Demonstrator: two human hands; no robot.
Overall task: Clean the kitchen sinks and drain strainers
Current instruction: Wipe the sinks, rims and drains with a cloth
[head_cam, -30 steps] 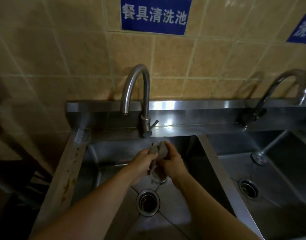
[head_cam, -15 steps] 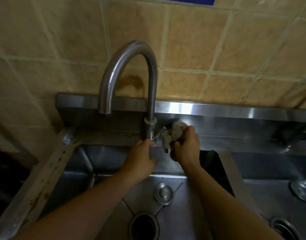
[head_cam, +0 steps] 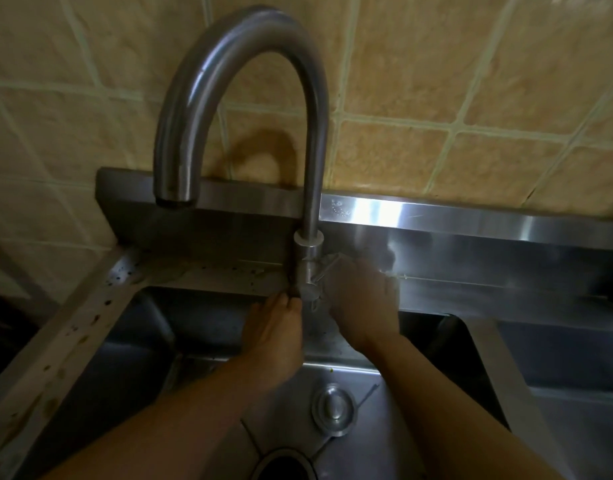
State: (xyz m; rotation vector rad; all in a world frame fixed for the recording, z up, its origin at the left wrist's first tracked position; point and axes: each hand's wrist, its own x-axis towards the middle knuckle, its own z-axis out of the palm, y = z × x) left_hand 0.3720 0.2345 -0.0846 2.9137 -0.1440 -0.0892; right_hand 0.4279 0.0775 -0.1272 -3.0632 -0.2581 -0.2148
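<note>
Steel fixture: brushed stainless-steel gooseneck faucet (head_cam: 308,140), rooted on the rear ledge of the bench; spout arches up and over to the person's left, mouth above the left stainless-steel sink basin (head_cam: 125,341).
Lever: short steel side handle (head_cam: 327,263) juts from the faucet's valve body toward the right, long axis near horizontal, rising slightly.
Right hand (head_cam: 362,306): nearer hand to the lever, lying just right of the valve body, its top edge at the lever tip. Grip state: fingers curled, apparently round a pale crumpled cloth (head_cam: 390,271); only a blurred edge of it shows.
Left hand (head_cam: 277,330): fingertips touch the faucet base from the left and below. Grip state: cannot tell whether the fingers close round it or merely press.
Judged step: wiping or turning the valve; the lever lies up and left of the right grip.
Basin floor: round steel drain stopper (head_cam: 333,412) lies loose beside the open round drain (head_cam: 284,467), near edge.
Surround: tan ceramic wall tiles (head_cam: 471,81); second basin (head_cam: 558,375) to the right.
</note>
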